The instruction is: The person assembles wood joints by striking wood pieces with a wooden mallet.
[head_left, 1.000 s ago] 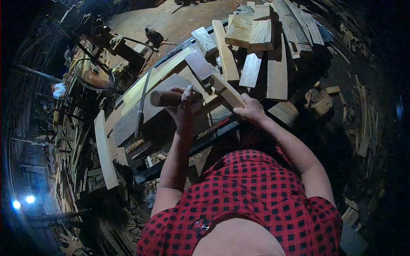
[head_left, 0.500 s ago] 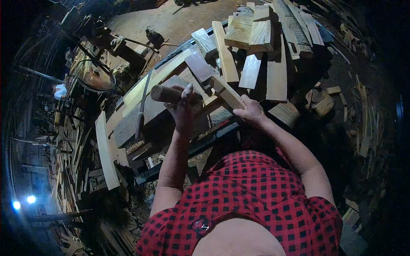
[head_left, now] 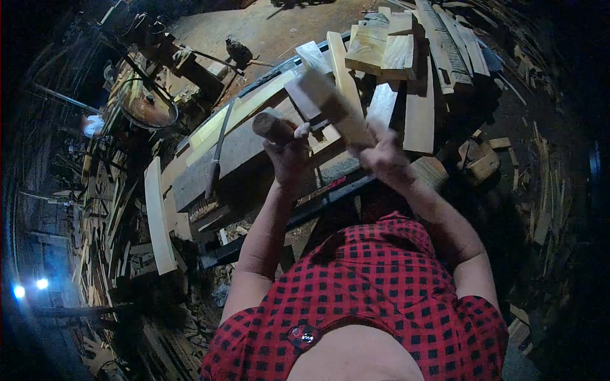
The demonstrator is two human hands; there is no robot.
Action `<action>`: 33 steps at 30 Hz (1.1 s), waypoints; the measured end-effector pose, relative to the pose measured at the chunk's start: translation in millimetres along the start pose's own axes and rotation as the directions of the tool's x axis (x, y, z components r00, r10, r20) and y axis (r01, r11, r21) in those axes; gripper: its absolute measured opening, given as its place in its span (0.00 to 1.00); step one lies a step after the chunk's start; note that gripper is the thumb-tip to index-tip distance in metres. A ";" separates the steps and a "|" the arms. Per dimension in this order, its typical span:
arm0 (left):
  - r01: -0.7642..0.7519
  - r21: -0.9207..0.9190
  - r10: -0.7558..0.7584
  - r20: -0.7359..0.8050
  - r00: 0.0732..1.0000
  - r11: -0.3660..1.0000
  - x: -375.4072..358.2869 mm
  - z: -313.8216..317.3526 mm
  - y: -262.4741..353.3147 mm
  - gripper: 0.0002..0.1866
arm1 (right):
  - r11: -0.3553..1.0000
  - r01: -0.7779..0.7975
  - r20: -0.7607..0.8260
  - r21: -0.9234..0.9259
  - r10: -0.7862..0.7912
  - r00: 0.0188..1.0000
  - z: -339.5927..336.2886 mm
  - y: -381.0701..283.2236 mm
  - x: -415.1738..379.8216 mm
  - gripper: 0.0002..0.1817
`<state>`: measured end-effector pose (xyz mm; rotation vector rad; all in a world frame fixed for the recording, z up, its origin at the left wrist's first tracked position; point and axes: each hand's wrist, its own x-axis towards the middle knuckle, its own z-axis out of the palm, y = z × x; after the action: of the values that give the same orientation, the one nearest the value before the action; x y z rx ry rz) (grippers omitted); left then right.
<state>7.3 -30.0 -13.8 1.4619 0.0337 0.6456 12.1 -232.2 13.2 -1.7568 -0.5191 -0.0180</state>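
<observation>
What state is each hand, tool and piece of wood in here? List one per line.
Left hand: closed round a mallet.
Mallet: held up over the bench.
Right hand: gripping a wood strip.
Wood strip: lifted, tilted, blurred.
Bench: bare patch of grey top, a metal rod lying on it.
Rod: lying flat, untouched.
Planks: stacked loosely at the bench's far end.

Red-and-black checked shirt [head_left: 381, 286], pale wood plank [head_left: 157, 219]

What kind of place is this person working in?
Most likely a rough woodworking shop or sawmill. Pale cut wooden boards lie stacked on the long workbench, wood offcuts litter the floor, and a round saw blade stands at the left.
</observation>
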 end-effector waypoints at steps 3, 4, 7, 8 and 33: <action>-0.113 0.253 0.089 0.104 0.991 0.961 4.9 0.5 -0.5 0.07 | 0.933 0.264 -0.139 0.243 -0.236 0.962 -19.9 -71.3 9.2 0.23; -0.117 0.247 0.093 0.107 0.990 0.962 3.4 5.4 4.5 0.07 | 0.916 0.375 -0.187 0.142 -0.347 0.919 -23.3 -85.0 9.7 0.22; 0.016 -0.014 -0.015 0.073 0.997 1.000 -0.9 13.2 5.5 0.07 | 0.846 0.493 -0.038 -0.203 -0.510 0.859 -21.1 -87.8 8.7 0.18; -0.099 -0.016 0.100 0.093 0.991 0.995 1.3 8.3 -13.4 0.07 | 0.748 0.519 0.153 -0.414 -0.504 0.850 -20.0 -86.1 8.3 0.15; 0.007 0.167 -0.036 0.167 0.985 0.986 0.2 11.4 5.4 0.08 | 0.706 0.523 0.240 -0.477 -0.468 0.850 -37.9 -93.6 7.4 0.21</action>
<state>10.0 -40.3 -7.1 1.6715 -0.0303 0.5078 -4.2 -250.3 111.5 -2.1028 -1.1461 -0.5049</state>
